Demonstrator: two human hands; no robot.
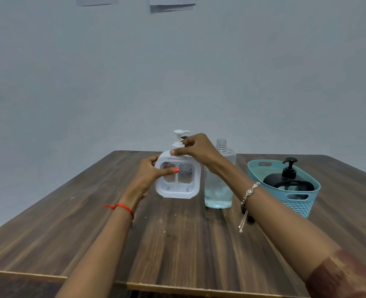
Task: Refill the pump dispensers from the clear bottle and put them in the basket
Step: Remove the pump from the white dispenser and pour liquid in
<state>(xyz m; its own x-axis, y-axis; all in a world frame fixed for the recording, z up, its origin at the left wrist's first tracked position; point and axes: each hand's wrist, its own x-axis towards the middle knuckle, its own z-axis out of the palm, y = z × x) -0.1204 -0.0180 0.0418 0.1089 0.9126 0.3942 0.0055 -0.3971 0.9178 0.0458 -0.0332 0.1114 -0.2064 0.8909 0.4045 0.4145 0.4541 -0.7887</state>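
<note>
A white square pump dispenser [177, 186] with a clear window stands upright on the wooden table [177, 244]. My left hand [149, 175] grips its left side, thumb across the window. My right hand [195, 149] pinches the collar at the base of its white pump head. Just right of it stands the clear bottle [219, 190], uncapped and partly filled with pale liquid. A black pump dispenser [289, 179] sits inside the teal basket [302, 203] at the right.
A grey wall rises behind the table's far edge, with papers pinned high up. The table's near edge runs across the bottom of the view. A small dark object peeks out behind the white pump head.
</note>
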